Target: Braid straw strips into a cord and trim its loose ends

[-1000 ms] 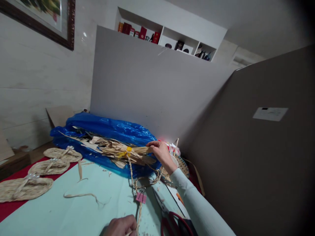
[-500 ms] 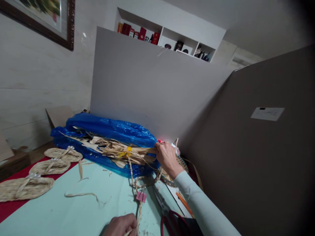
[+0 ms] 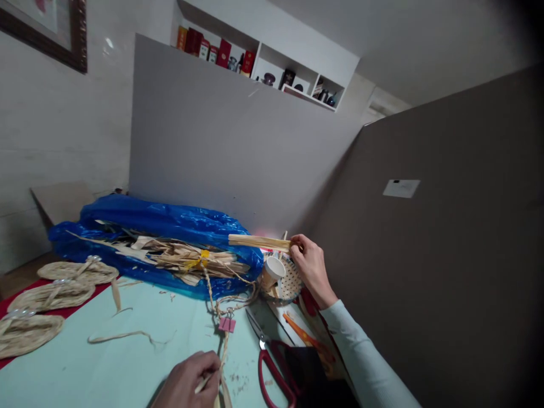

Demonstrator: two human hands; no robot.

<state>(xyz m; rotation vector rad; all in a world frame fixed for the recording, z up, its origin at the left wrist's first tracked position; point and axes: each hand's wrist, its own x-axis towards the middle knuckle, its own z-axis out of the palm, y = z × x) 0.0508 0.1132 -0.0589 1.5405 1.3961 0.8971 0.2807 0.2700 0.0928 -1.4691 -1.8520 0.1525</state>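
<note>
My left hand [image 3: 191, 381] is closed on the lower end of a braided straw cord [image 3: 225, 347], with loose strands hanging below the fingers. A pink binder clip [image 3: 227, 324] grips the cord just above that hand. Over the woven basket, my right hand [image 3: 309, 262] pinches one end of a flat pale straw strip [image 3: 259, 242], which points left. To its left, a bundle of dry straw [image 3: 178, 258], tied with yellow tape [image 3: 203, 259], lies in an opened blue plastic bag [image 3: 159, 212]. Red-handled scissors [image 3: 272, 362] lie partly open right of the cord.
Three woven straw soles [image 3: 53, 296] with clear clips lie on red cloth at left. A paper cup [image 3: 272, 272] stands in a small woven basket [image 3: 291, 283]. An orange-handled tool [image 3: 304, 331] lies near my right forearm. Grey panels [image 3: 221, 147] rise behind and at right.
My right hand has drawn a straw strip out of the bundle and moved right and up, uncovering the basket and cup. My left hand still holds the cord. The view has swung slightly right.
</note>
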